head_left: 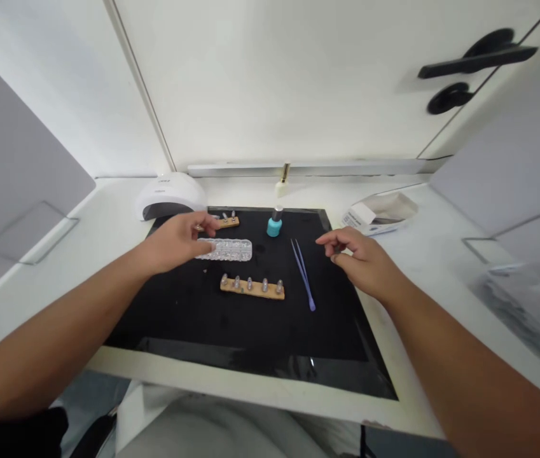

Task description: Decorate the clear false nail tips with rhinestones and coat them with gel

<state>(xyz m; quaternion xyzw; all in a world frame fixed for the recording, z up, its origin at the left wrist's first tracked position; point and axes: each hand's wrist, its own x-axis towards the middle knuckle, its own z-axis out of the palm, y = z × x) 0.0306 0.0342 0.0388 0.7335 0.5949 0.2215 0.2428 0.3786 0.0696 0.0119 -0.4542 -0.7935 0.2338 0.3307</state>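
Clear tray [226, 249] lies flat on black mat [250, 331], at mat's 11 o'clock, long axis running 9-to-3. Left hand [177, 240] rests on its 9 o'clock end, fingers loosely curled, touching; firm grip cannot be told. Judged step: taking hold of tray; next calls for closing fingers on its end. Right hand [362, 257] hovers half-open, empty, at 3 o'clock of purple tweezers [303, 273]. Wooden strip [252, 286] at tray's 5 o'clock.

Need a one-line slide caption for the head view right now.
Left hand touches a clear plastic tray on the black mat; right hand hovers open beside purple tweezers.
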